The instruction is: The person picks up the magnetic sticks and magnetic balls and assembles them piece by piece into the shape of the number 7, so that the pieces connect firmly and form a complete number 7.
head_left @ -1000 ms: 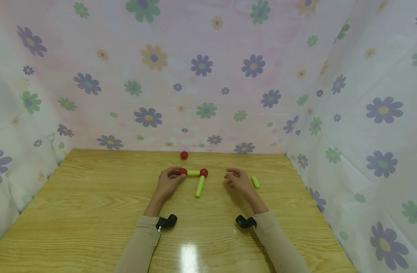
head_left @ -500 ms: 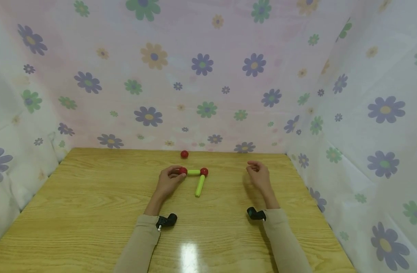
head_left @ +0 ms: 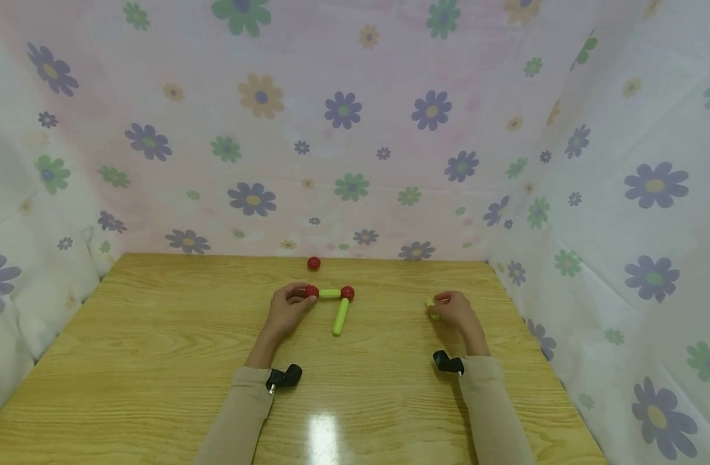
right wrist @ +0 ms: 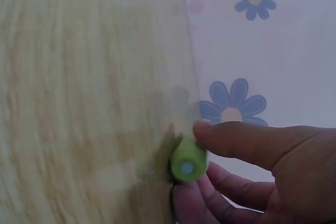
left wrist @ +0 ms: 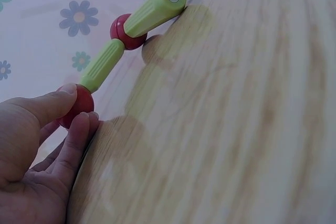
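On the left, my left hand [head_left: 287,309] pinches a red ball [left wrist: 80,106] between thumb and fingers. A short yellow-green magnetic rod [head_left: 330,294] joins that ball to a second red ball [head_left: 347,293]. From the second ball a longer yellow-green rod [head_left: 340,317] points toward me, its end showing a silvery disc in the left wrist view. At the right, my right hand [head_left: 458,312] pinches a loose yellow-green magnetic rod [right wrist: 189,162], thumb on one side and fingers on the other, low over the table. The fingers partly hide this rod in the head view.
A third red ball [head_left: 314,263] lies by the far edge of the wooden table [head_left: 157,361]. Flower-printed cloth [head_left: 355,129] stands behind the table and along both sides. Each wrist wears a small black camera.
My right hand has moved right, away from the joined pieces, passed over the loose rod and now pinches it. My left hand and the joined pieces have stayed put.
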A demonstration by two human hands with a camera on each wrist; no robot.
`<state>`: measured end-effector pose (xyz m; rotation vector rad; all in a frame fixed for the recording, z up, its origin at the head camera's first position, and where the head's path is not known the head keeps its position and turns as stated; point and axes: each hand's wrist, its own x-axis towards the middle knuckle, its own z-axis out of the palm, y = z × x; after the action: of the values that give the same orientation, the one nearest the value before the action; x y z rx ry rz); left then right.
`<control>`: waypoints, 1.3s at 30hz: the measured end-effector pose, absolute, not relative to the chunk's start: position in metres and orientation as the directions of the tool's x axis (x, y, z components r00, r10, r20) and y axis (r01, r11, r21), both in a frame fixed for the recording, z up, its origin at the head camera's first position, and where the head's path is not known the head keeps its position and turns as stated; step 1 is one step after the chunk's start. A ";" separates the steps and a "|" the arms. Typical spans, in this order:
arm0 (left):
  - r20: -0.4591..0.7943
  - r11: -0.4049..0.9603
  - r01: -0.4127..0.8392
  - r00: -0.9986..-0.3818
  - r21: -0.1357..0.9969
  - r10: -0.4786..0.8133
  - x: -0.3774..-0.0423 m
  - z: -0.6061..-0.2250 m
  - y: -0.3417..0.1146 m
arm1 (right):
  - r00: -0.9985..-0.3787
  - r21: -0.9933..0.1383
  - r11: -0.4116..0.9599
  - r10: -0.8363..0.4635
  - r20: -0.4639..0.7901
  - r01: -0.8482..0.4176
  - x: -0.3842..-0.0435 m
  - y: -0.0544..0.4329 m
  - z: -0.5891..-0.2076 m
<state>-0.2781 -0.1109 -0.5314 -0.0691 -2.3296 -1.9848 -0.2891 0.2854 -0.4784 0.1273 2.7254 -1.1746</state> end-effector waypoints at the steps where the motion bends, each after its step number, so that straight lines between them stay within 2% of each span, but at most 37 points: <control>1: 0.094 0.165 0.089 -0.995 0.982 -0.019 -0.278 -0.532 -0.111 | -0.980 -0.704 0.695 0.007 -0.197 0.146 -0.289 0.285 -0.479; 11: 0.100 0.174 0.095 -0.995 0.980 -0.023 -0.279 -0.536 -0.109 | -0.975 -0.651 0.736 0.053 -0.216 0.184 -0.291 0.279 -0.481; 16: 0.091 0.169 0.086 -0.996 0.982 -0.021 -0.279 -0.536 -0.109 | -0.977 -0.625 0.766 0.021 -0.211 0.151 -0.293 0.268 -0.476; 24: 0.095 0.183 0.089 -0.995 0.979 -0.023 -0.280 -0.535 -0.108 | -0.961 -0.654 0.744 -0.065 -0.270 0.134 -0.295 0.245 -0.480; 30: 0.098 0.171 0.094 -0.995 0.981 -0.017 -0.279 -0.533 -0.107 | -0.905 -0.770 0.626 -0.246 -0.346 0.124 -0.296 0.232 -0.485; 36: 0.101 0.169 0.098 -0.995 0.981 -0.011 -0.278 -0.532 -0.108 | -0.840 -0.855 0.493 -0.384 -0.382 0.163 -0.294 0.224 -0.492; 39: 0.103 0.173 0.099 -0.995 0.980 -0.014 -0.278 -0.531 -0.110 | -0.808 -0.887 0.404 -0.434 -0.400 0.222 -0.291 0.216 -0.497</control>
<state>-0.2780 -0.1099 -0.5312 -0.0856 -2.3372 -1.9630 -0.2915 0.2163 -0.4973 -0.1796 2.0709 -1.4360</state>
